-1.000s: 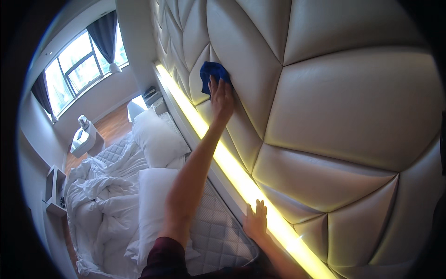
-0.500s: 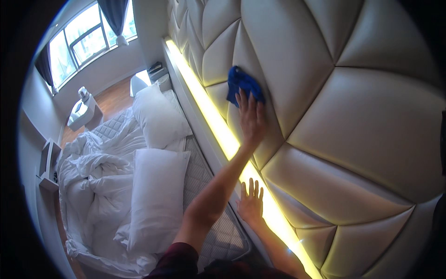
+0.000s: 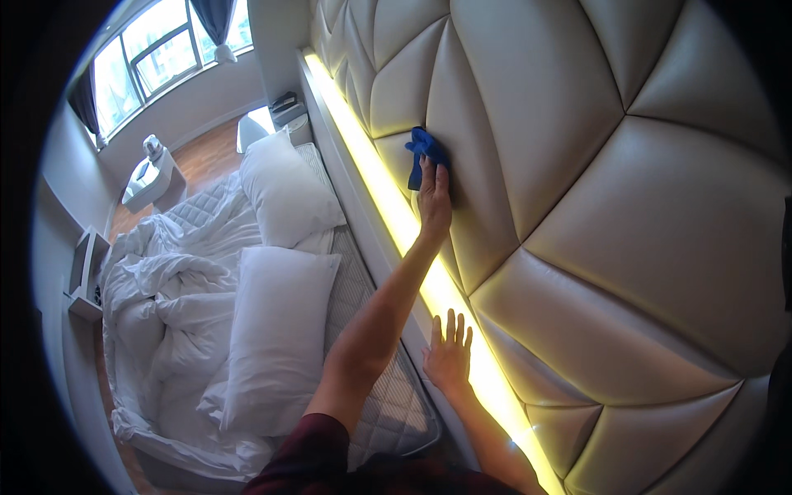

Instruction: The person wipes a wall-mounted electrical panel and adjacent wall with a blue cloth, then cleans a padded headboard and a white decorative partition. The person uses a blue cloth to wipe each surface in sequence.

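Observation:
My left hand [image 3: 435, 202] reaches forward along the padded wall panel [image 3: 569, 280], its fingers over a bunched blue cloth [image 3: 426, 147]. The cloth lies against the beige, leather-like padding, just beyond the glowing light strip [image 3: 384, 202]. Part of it hides under my fingers. Closer to me, my right hand [image 3: 448, 356] rests with fingers spread on the ledge at the light strip and holds nothing.
A bed with white pillows [image 3: 280, 330], a rumpled white duvet [image 3: 165, 330] and a bare quilted mattress edge [image 3: 388, 421] stands left of the ledge. Farther back are a small white table [image 3: 157, 181], dark curtains [image 3: 213, 21] and a window [image 3: 165, 58].
My left hand has drawn the cloth slightly left and down along the padding toward the light strip. The cloth is more bunched. My right hand stays on the ledge.

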Tool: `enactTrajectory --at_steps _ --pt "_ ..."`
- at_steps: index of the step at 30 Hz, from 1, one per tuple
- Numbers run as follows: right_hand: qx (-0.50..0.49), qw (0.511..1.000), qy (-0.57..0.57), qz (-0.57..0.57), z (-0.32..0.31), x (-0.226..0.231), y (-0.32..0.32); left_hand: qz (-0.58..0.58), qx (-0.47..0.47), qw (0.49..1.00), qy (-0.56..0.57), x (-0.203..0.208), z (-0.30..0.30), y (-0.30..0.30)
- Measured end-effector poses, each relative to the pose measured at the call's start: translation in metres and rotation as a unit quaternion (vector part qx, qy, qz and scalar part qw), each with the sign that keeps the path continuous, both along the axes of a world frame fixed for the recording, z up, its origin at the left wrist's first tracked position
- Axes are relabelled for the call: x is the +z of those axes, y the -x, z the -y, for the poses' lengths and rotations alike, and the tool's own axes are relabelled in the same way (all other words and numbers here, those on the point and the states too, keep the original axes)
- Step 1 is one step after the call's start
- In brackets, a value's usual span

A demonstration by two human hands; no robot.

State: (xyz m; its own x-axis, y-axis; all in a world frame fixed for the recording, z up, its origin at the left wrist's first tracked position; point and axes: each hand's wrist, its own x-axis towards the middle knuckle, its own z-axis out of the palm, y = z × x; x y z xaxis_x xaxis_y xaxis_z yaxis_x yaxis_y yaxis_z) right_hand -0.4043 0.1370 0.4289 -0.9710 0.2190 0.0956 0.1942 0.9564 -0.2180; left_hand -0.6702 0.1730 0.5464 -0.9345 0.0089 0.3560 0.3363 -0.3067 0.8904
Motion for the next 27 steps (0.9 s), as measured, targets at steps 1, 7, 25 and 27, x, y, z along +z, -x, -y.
enactTrajectory --at_steps 1,7,25,27 --pt "0.000 1.000 -0.003 0.003 0.001 0.000 0.000 0.004 -0.007 1.000 0.000 -0.005 0.001 -0.001" --pt "-0.002 0.999 -0.032 -0.005 -0.005 -0.010 -0.003 0.158 -0.074 0.984 0.034 -0.063 -0.003 -0.099" --pt "0.037 0.989 0.022 -0.142 -0.014 -0.042 -0.006 -0.199 -0.004 0.966 0.163 0.005 -0.010 -0.175" --pt "0.027 0.995 0.039 -0.091 -0.013 -0.022 -0.004 -0.212 0.028 0.957 0.198 -0.005 -0.012 -0.162"
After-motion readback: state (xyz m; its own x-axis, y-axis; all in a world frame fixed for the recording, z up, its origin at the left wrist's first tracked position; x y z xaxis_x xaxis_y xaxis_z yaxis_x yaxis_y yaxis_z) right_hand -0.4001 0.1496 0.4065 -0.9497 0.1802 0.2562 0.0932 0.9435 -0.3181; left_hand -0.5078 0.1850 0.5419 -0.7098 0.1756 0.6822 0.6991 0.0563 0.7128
